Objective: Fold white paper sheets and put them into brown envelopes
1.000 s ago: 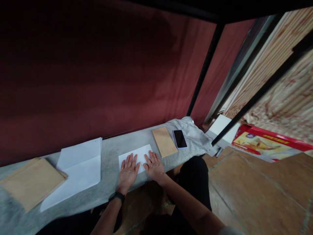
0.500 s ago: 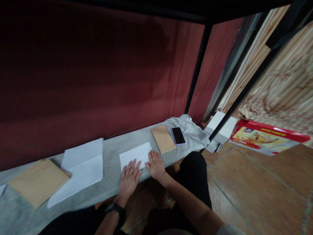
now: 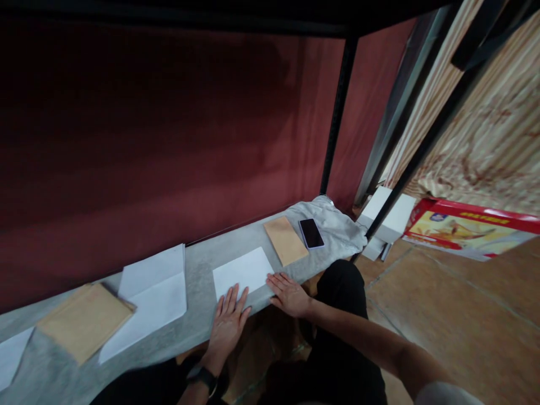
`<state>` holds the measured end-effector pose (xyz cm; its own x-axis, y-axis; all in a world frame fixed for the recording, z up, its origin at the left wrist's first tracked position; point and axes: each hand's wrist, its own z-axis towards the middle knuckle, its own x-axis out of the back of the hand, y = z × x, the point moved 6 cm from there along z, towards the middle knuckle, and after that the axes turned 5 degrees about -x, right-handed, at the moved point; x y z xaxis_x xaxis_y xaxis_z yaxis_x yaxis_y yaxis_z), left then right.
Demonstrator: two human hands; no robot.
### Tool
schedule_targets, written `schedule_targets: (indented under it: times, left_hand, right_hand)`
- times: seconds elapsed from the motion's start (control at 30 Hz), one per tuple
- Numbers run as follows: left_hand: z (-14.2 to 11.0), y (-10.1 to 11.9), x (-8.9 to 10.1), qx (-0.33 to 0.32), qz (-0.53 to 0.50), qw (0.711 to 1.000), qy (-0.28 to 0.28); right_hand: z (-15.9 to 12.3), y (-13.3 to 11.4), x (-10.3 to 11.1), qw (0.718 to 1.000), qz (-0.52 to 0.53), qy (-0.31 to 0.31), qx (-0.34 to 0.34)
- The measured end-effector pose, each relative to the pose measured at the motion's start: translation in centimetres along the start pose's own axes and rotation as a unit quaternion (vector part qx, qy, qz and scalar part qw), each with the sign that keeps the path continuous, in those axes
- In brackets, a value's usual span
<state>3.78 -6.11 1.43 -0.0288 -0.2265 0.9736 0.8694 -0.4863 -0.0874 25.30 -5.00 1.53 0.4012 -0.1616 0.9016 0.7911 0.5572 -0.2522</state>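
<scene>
A folded white sheet of paper lies flat on the grey cloth-covered shelf in front of me. My left hand rests with outstretched fingers on its near left edge. My right hand lies flat at the near right corner, fingertips touching the paper's edge. Just beyond my right hand is a tan envelope, and beside that a phone with a dark screen. To the left, creased white sheets lie partly under a stack of brown envelopes.
Another white sheet lies at the far left. A dark red wall backs the shelf, and a black metal post rises at its right end. White boxes and a red-and-yellow carton stand on the tiled floor.
My right hand has slid right and towards me, off most of the paper. My left hand has drawn slightly nearer to me, uncovering more of the sheet. The view has shifted a little.
</scene>
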Motion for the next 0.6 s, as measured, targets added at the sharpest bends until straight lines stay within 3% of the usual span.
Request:
schedule_targets:
  times: [0.3, 0.5, 0.6]
  left_hand:
    - [0.1, 0.0, 0.0, -0.001, -0.008, 1.0, 0.01]
    - [-0.1, -0.4, -0.6, 0.015, -0.024, 1.0, 0.006]
    - [0.7, -0.7, -1.1, 0.045, -0.042, 0.998, 0.0]
  right_hand:
    - [2.6, -0.2, 1.2, 0.999, 0.022, -0.049, 0.009]
    - [4.2, -2.3, -0.2, 1.0, 0.017, 0.017, 0.01]
    - [3.9, -2.6, -0.9, 0.998, 0.013, 0.044, -0.03]
